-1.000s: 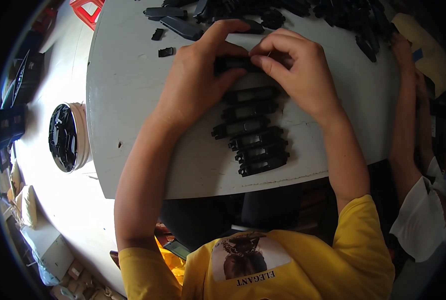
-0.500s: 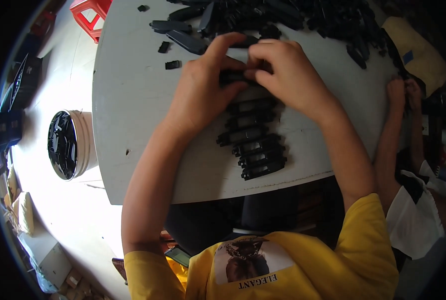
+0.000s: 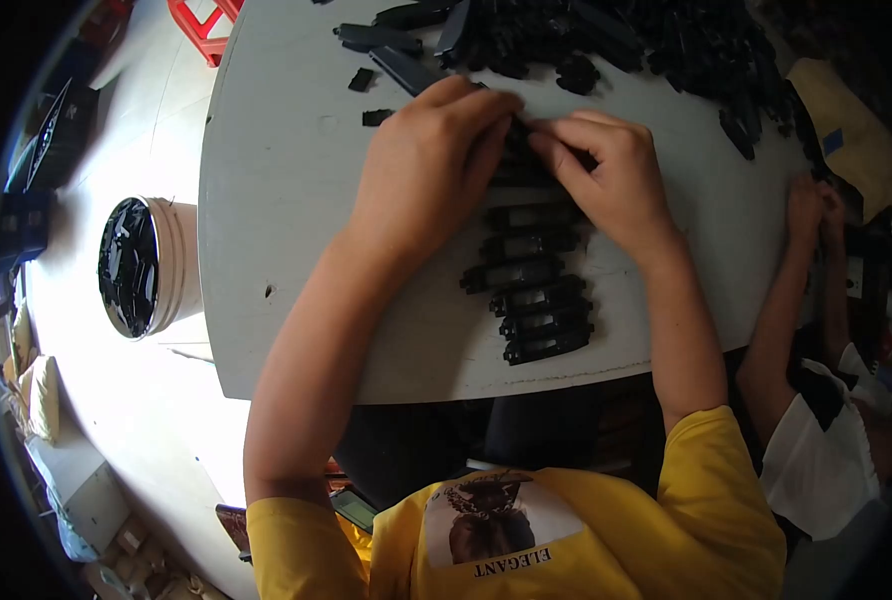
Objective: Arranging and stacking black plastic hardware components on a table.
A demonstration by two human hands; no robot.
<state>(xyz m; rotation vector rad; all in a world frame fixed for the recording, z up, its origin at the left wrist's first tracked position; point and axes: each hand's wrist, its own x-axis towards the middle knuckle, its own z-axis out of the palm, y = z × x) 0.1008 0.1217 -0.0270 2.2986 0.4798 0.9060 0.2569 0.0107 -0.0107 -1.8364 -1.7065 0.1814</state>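
My left hand and my right hand meet above the table, fingertips nearly touching. Both are closed around a small black plastic part, mostly hidden by the fingers and partly blurred. Just below, on the near side, lies a column of several black plastic frame-like pieces, set side by side, each slim with an opening along its middle. Beyond my left hand rests a long, dark flat piece. Two small black bits, one a little block, lie left of it.
A big heap of black plastic parts covers the far side of the pale table. On the floor at left stands a bucket of black pieces, with a red stool farther back. Another person's hands are at the right edge, beside a beige bag.
My left fingers have drawn in closer to the thumb, and both hands have turned around the part. The whole view has shifted slightly, so the table sits farther right.
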